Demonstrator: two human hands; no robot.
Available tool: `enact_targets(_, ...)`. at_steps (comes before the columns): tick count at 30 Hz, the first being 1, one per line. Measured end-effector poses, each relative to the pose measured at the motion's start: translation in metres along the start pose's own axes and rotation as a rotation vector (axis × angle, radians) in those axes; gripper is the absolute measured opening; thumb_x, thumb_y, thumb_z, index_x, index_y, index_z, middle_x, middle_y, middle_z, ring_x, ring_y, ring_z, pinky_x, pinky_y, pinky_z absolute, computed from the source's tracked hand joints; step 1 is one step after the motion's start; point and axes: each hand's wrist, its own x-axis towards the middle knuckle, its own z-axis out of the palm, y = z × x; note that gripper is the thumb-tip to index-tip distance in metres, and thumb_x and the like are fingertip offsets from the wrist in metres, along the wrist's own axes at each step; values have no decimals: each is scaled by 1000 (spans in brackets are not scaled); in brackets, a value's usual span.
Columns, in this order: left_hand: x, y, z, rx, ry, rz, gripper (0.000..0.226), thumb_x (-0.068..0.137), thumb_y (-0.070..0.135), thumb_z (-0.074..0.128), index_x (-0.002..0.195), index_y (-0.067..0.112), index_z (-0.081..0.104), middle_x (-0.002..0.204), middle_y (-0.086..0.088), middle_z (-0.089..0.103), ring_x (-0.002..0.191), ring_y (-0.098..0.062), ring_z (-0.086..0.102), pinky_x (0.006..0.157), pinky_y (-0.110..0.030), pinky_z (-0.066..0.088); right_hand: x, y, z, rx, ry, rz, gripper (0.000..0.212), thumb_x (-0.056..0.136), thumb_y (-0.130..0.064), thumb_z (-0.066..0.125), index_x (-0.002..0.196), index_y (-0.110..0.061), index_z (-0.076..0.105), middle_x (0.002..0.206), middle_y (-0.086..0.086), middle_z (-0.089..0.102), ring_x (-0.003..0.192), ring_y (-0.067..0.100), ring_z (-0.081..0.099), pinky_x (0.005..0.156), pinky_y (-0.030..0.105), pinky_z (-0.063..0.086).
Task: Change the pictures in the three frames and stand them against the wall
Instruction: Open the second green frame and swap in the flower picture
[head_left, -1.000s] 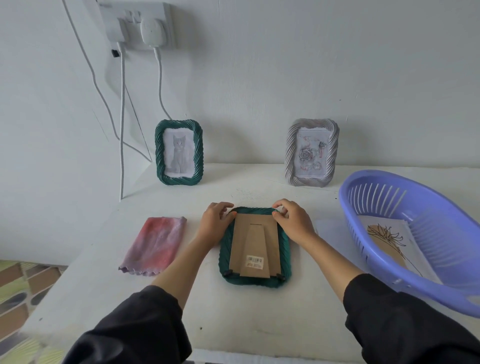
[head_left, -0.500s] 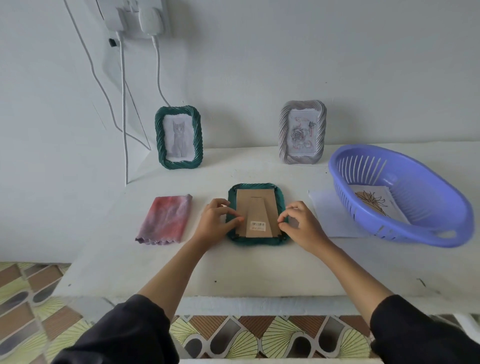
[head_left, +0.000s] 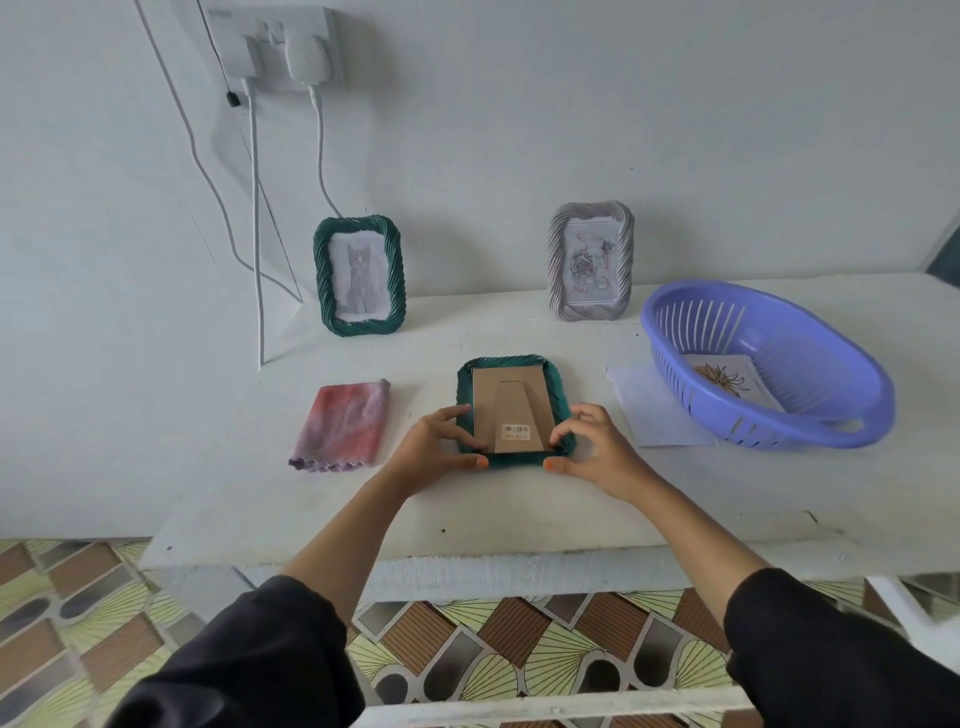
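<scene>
**Both hands on the face-down green frame**

You have the third frame (head_left: 516, 410), green with a twisted rim, lying face down on the white table (head_left: 519, 509), its brown cardboard back and folded stand up. Your left hand (head_left: 434, 449) grips the near left corner, thumb under the near edge, fingers curled over the rim. Your right hand (head_left: 592, 449) pinches the near right corner the same way.

Against the wall stand a green frame with a cat drawing (head_left: 359, 275) and a grey frame with a rose drawing (head_left: 591, 261), well apart. A folded pink cloth (head_left: 344, 425) lies left of your hands; a purple basket (head_left: 769, 364) holding a drawing sits right, on a white sheet (head_left: 649, 410).
</scene>
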Motion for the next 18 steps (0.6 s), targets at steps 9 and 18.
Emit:
enact_targets(9,-1,-2,2,76,17,32,18,70,25,80,88,23,77,135,10,52,132,-18,30,106,-26,20,-1,1,5,-15,34,-14,12,74,-23,76,79,-22,66,144,11,31,138,23,27,105,28,25)
enact_targets(18,0,3,-1,-30,-40,-55,18,67,23,82,74,37,73,143,8,41,136,-17,25,115,-36,19,0,-1,0,34,-25,3,19,72,-26,78,70,-35,61,144,6,28,138,18,24,107,31,23)
